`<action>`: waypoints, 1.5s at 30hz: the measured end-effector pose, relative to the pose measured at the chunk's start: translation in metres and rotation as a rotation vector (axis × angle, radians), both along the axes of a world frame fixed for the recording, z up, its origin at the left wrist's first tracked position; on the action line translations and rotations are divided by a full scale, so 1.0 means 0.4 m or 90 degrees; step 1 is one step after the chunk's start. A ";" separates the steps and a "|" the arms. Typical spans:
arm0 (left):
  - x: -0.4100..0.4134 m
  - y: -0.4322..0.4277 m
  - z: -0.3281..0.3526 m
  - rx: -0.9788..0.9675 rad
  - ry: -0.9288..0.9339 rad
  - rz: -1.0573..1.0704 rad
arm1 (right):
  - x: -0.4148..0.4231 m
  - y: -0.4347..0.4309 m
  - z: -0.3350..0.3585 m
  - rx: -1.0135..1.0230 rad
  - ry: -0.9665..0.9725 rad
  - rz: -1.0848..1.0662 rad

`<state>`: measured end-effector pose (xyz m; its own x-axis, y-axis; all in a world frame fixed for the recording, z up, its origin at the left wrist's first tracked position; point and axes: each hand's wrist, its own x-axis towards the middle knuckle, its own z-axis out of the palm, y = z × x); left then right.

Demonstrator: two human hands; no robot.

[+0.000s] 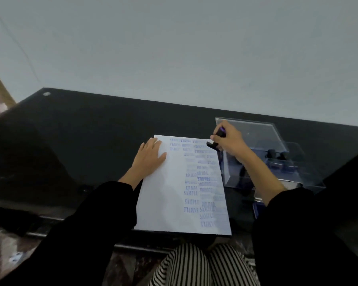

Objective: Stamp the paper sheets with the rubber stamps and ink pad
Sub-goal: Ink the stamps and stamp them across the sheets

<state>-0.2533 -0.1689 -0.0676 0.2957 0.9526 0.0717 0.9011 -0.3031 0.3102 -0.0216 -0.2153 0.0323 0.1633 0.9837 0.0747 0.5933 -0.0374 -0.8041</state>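
A white paper sheet (167, 195) lies on the black glass table (95, 129), its right half and top edge covered with several blue stamp prints. My left hand (150, 156) rests flat with spread fingers on the sheet's upper left corner. My right hand (229, 141) grips a black rubber stamp (214, 145) by its handle, tilted, at the sheet's upper right corner. Whether the stamp face touches the paper I cannot tell.
A clear plastic box (256, 155) with an open lid stands right of the sheet, and dark stamps (277, 155) lie inside it. A blue object (257, 209), perhaps the ink pad, shows under my right forearm. The table's near edge runs just below the sheet.
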 end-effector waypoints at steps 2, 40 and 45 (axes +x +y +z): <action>0.015 -0.008 0.023 0.012 0.027 0.000 | 0.026 -0.034 0.015 -0.012 0.004 0.011; 0.455 -0.556 0.051 -0.031 -0.191 -0.253 | 0.251 -0.532 -0.104 -0.014 -0.174 -0.059; 0.467 -0.544 0.024 -0.030 -0.178 -0.218 | 0.243 -0.535 -0.138 0.000 -0.222 -0.048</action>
